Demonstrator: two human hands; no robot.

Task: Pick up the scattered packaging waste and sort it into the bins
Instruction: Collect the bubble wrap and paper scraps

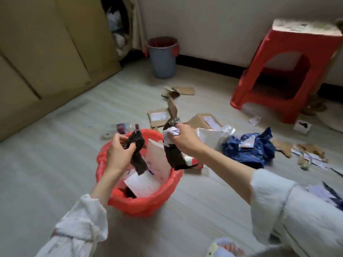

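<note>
A person in white sleeves crouches over a round bin lined with a red plastic bag on a pale striped floor. The left hand has its fingers curled round a strip of black mesh-patterned packaging, whose loose end hangs below the fingers, over the bin's mouth. Beneath those fingers, inside the bin, lie white paper sheets with printed labels. To the right, the right hand grips a crumpled wad of white paper together with a dark plastic wrapper; the wrapper's top sticks up above the fingers and its body hangs below them, at the bin's far right rim. Beyond both hands' fingertips, flattened brown cardboard boxes with white shipping labels lie on the floor, with torn cardboard scraps further off and a blue-grey waste bin with a red liner near the wall. Right of the right hand's fingers sit a clear plastic bag, a crumpled blue plastic bag and, past it, more torn brown cardboard and paper scraps. A red plastic stool stands at the far right.
</note>
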